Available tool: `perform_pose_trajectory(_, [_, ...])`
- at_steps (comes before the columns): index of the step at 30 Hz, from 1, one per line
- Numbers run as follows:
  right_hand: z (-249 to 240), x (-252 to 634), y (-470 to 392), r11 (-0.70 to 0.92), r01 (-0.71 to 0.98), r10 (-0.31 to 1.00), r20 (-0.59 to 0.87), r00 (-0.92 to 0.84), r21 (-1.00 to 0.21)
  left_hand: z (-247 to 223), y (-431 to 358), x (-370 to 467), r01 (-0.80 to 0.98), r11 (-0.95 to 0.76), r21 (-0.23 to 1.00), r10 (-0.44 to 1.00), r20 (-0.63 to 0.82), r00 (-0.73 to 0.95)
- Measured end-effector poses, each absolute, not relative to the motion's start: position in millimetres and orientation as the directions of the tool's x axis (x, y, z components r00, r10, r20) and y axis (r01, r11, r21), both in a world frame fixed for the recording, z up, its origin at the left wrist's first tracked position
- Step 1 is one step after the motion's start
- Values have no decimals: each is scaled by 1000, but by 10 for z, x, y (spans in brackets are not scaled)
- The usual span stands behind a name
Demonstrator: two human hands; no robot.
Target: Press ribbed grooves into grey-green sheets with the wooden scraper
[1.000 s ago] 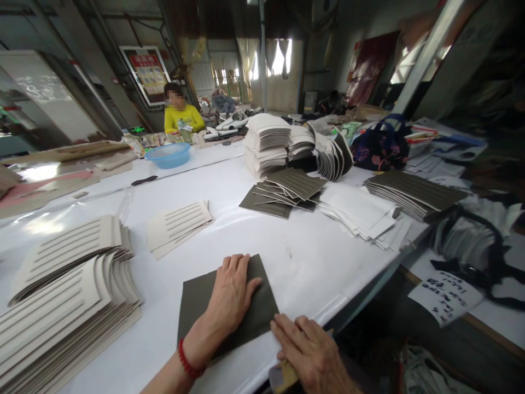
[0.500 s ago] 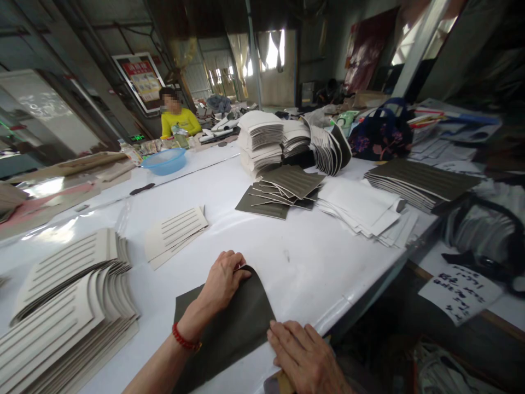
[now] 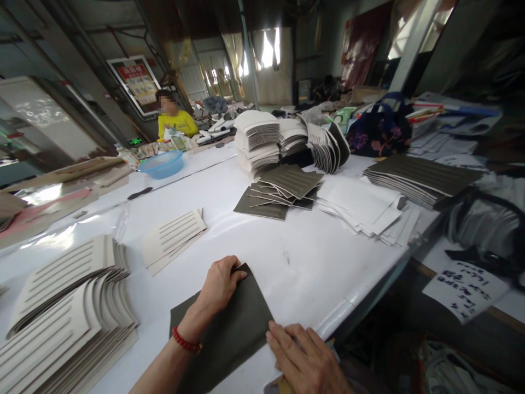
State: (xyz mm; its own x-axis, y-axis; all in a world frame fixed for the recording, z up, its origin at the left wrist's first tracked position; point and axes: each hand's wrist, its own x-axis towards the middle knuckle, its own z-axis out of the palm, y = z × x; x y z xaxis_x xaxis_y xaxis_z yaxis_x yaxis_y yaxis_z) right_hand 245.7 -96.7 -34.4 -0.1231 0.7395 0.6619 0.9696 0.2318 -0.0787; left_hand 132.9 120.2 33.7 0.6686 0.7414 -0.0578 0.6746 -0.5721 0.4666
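On glossy white table [image 3: 311, 268], left hand [image 3: 219, 284] grip pinching dark sheet [image 3: 235, 334]; right hand [image 3: 307, 353] grip unclear; framed poster [image 3: 137, 85] beyond.

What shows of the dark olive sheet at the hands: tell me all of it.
The dark olive, thin sheet, straight along its visible edges, lies on the glossy white tabletop, matte face up, perhaps coated card. The left hand holds its far edge; the right hand touches or nearly touches its right corner. The left forearm hides part.
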Motion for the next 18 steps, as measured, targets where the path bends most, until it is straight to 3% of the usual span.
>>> perform_pose_trajectory(12, [-347, 2465, -943, 221, 970, 717, 690, -94, -98, 294, 1252, 1345, 716, -550, 430, 762, -92, 640])
perform_pose_trajectory(18, [-320, 2458, -943, 224, 971, 711, 696, -102, -86, 281, 1228, 1385, 725, -585, 364, 782, 16, 623])
